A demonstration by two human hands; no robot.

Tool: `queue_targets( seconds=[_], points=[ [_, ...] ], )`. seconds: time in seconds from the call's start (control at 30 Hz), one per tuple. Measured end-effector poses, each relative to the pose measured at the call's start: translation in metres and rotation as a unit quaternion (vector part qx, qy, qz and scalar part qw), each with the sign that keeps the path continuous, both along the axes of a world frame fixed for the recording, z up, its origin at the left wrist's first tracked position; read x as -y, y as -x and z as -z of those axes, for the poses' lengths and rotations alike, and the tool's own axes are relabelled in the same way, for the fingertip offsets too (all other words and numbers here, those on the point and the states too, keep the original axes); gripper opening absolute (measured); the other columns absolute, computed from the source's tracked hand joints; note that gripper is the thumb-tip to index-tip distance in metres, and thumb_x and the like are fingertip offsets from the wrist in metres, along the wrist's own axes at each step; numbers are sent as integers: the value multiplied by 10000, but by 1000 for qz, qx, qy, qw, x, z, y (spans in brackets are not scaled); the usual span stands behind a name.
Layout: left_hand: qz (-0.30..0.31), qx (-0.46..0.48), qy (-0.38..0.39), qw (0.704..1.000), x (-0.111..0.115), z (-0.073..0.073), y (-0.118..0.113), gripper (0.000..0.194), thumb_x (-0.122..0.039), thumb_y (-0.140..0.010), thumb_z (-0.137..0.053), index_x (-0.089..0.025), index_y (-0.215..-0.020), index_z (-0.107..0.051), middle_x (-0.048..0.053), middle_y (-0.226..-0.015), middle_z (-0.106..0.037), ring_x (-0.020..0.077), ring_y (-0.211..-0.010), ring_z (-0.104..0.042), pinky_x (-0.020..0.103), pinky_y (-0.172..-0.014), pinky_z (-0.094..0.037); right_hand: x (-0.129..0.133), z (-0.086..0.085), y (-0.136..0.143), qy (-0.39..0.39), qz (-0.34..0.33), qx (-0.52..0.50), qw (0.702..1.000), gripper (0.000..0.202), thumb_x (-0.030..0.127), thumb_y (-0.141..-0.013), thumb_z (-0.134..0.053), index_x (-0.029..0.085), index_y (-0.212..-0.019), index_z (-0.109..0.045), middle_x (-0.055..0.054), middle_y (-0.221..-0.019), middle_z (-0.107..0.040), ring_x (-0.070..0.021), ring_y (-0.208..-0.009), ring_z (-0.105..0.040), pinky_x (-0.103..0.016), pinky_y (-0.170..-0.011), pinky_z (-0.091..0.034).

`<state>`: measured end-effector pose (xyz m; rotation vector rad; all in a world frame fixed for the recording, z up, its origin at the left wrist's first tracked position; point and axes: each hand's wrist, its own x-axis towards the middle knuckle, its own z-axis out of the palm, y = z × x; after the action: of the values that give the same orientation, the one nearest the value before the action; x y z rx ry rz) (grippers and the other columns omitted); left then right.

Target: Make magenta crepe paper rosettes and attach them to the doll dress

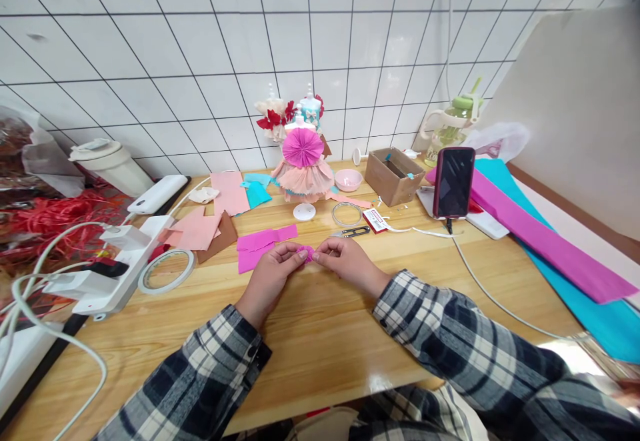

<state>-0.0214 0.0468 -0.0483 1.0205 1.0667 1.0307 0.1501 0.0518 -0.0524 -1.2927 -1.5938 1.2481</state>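
Note:
A small piece of gathered magenta paper (306,253) is pinched between my two hands above the wooden table. My left hand (273,273) holds its left side with thumb and fingers, and my right hand (349,262) grips its right side. Flat magenta sheets (257,247) lie just left of my left hand. Beyond my right fingertips are small black thread snips (355,231). Farther back stands a mini dress form with a peach skirt (304,179) and a pleated magenta fan (303,147) on its front.
Behind are a pink bowl (349,180), a cardboard box (394,175) and a wire ring (347,214). A phone (454,183) stands at right beside long paper sheets (550,234). At left are a tape roll (167,271), a power strip (125,274) and peach paper (230,193).

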Motion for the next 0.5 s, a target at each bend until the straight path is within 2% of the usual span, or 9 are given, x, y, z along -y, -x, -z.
queue_targets(
  seconds=[0.17, 0.3, 0.5],
  points=[
    [7, -11, 3, 1000, -1, 2, 0, 293, -327, -626, -791, -141, -807, -655, 18, -770, -680, 121, -689, -594, 242, -687, -462, 1, 0, 1, 12, -4, -34, 999, 222, 370, -744, -624, 163, -826, -634, 9, -706, -604, -78, -537, -465, -205, -490, -364],
    [5, 10, 14, 1000, 1, 1, -2, 297, -326, -636, -788, -138, -814, -644, 11, -755, -666, 106, -672, -587, 233, -674, -476, 0, 0, 2, -1, 6, -6, 1000, 203, 358, -729, -633, 159, -703, -600, 27, -611, -555, -81, -531, -438, -210, -507, -351],
    [42, 54, 45, 997, 2, -2, -2, 383, -295, -636, -797, -138, -945, -635, 35, -848, -685, 123, -759, -627, 252, -738, -503, -3, 3, 0, -8, 9, -17, 1000, 177, 335, -746, -613, 158, -742, -601, 37, -605, -539, -79, -532, -429, -208, -520, -356]
  ],
)
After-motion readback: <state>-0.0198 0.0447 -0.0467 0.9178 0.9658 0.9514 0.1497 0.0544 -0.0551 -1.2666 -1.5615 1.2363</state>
